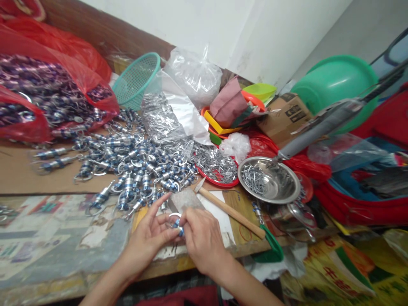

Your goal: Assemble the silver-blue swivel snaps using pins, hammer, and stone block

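Between my two hands is a small blue-and-silver metal fitting with a ring [179,228]. My left hand [148,236] pinches it from the left with thumb and fingers, index finger stretched out. My right hand [202,238] closes on it from the other side, hiding part of it. Just beyond my fingers lies a grey metal block [188,199]. A wooden-handled hammer [234,212] rests to the right of the block. Many similar fittings [134,165] are heaped on the bench behind my left hand.
A steel bowl [293,187] holds thin metal pins. Beside it, a red plate [228,185] carries small silver pieces. Behind stand a teal basket [140,76], a clear bag [194,72] and a cardboard box [287,119]. A red bag [83,55] of purple fittings fills the left.
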Available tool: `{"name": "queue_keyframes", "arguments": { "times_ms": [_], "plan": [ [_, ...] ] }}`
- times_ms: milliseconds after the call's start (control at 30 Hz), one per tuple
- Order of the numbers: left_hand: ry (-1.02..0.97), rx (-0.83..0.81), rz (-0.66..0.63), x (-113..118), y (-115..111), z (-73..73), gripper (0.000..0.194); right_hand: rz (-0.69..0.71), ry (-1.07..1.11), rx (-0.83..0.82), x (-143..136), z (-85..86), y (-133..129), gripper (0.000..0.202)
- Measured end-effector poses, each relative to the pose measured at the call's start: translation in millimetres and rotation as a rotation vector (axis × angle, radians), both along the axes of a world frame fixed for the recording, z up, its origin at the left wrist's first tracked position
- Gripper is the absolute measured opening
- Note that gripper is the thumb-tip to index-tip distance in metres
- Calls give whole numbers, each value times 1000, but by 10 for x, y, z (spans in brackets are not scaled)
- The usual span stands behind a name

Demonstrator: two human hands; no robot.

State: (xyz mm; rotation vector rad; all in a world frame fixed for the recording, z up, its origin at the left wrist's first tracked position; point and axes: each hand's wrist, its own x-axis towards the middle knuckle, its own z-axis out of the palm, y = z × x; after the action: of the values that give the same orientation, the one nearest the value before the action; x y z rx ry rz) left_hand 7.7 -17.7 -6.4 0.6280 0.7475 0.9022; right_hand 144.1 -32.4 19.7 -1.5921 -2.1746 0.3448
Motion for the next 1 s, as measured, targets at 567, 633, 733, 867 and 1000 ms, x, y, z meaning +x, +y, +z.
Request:
{"name": "queue_keyframes", "arguments": {
  "times_ms": [567,633,733,867,1000],
  "plan": [
    [184,45,35,23,49,-4,89,-243,-144,-71,1035,-206,218,12],
    [194,50,46,33,46,6,88,-225,-61,-5,973,-74,97,15],
    [200,39,64,43,42,27,90,-118,43,84,877,134,-124,27],
    [195,32,72,48,40,46,90,41,-63,85,794,215,-371,41],
    [187,27,79,48,39,45,92,77,-218,83,768,128,-478,46]
  ]
}}
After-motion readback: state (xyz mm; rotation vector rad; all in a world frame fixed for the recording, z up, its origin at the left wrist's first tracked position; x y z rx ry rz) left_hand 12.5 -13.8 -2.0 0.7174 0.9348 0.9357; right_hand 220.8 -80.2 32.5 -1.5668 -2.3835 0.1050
